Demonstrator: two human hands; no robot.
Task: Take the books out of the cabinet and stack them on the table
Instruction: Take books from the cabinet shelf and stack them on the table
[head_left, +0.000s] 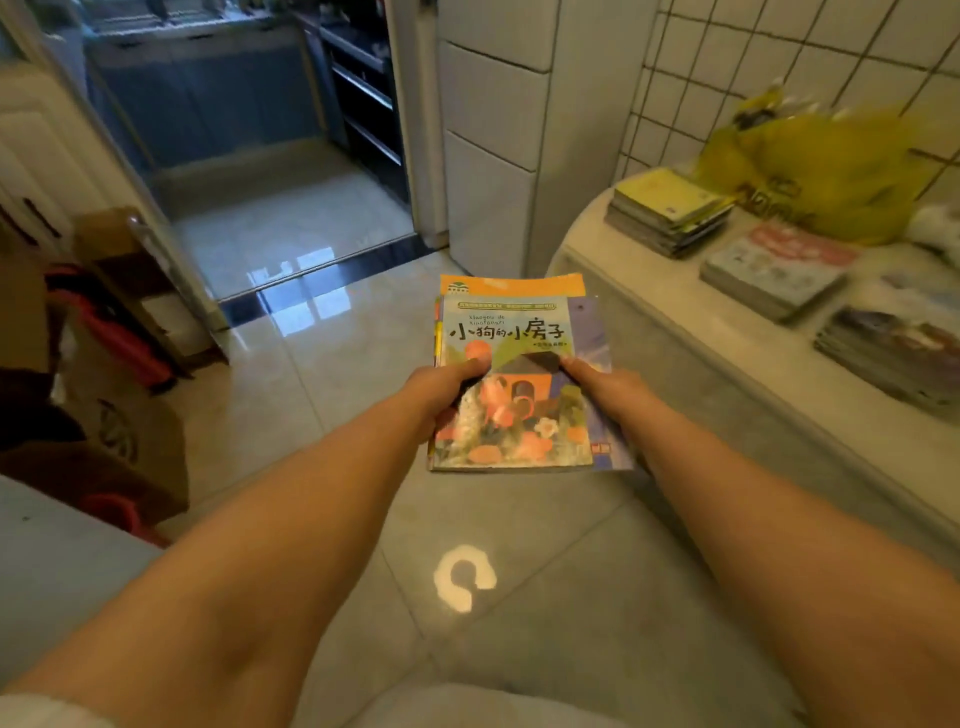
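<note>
A small pile of thin picture books (519, 332) hangs over the floor at frame centre, the top cover showing a colourful house. My left hand (441, 387) grips its left edge, thumb on the cover. My right hand (602, 384) grips the right edge the same way. The round pale table (675, 306) stands to the right, carrying a yellow-topped book stack (667, 210), a flatter stack with a red-and-white cover (774, 270) and a darker stack (893, 348). The cabinet is not in view.
A yellow plastic bag (821, 171) lies at the table's back against the tiled wall. Cardboard boxes (119, 431) and red items crowd the left. A doorway (280, 208) ahead opens onto a kitchen. A white cabinet column (493, 145) stands beside the table.
</note>
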